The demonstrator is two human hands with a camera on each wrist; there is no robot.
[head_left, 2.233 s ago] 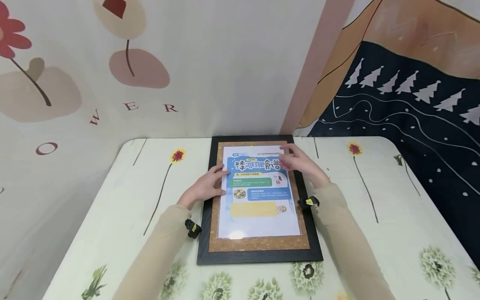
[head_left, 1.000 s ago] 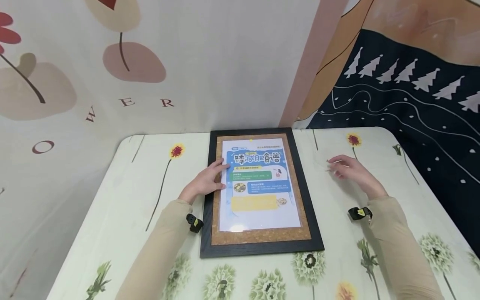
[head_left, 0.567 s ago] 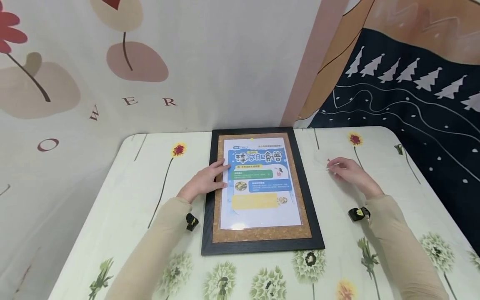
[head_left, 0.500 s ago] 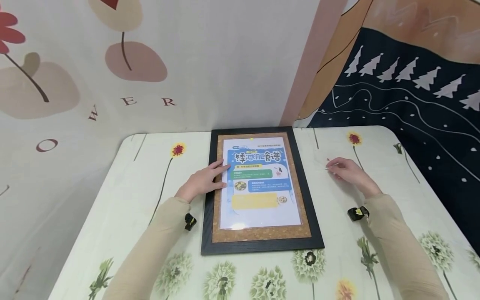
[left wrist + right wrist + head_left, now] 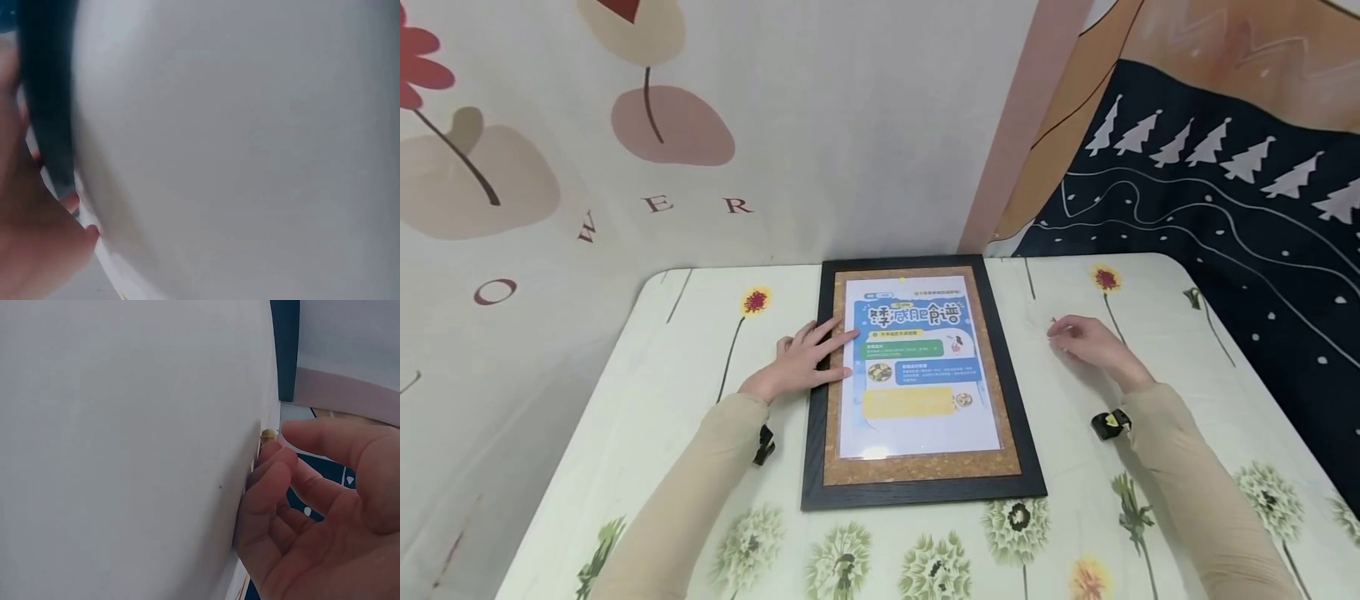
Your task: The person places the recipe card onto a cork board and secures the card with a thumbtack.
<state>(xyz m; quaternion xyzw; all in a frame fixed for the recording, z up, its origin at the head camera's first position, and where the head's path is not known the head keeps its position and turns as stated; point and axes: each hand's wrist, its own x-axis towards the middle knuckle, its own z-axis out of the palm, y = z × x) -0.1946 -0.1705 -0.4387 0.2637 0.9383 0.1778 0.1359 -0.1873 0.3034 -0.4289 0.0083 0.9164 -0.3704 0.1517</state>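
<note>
fingers of the left hand (image 5: 795, 362) lie spread flat on the framed poster (image 5: 917, 379); right hand (image 5: 1086, 342) rests loosely curled on the table (image 5: 647, 392).

one framed corkboard (image 5: 922, 479) (one poster (image 5: 917, 367) on it), one table (image 5: 647, 400), two hands

A blurred pale surface (image 5: 237, 137) fills the view, with what may be fingertips (image 5: 70, 201) touching a dark edge (image 5: 47, 94).

Framed board (image 5: 917, 475) lies mid-table (image 5: 647, 400), poster (image 5: 917, 367) on it, wall hangings (image 5: 775, 125) behind
</note>
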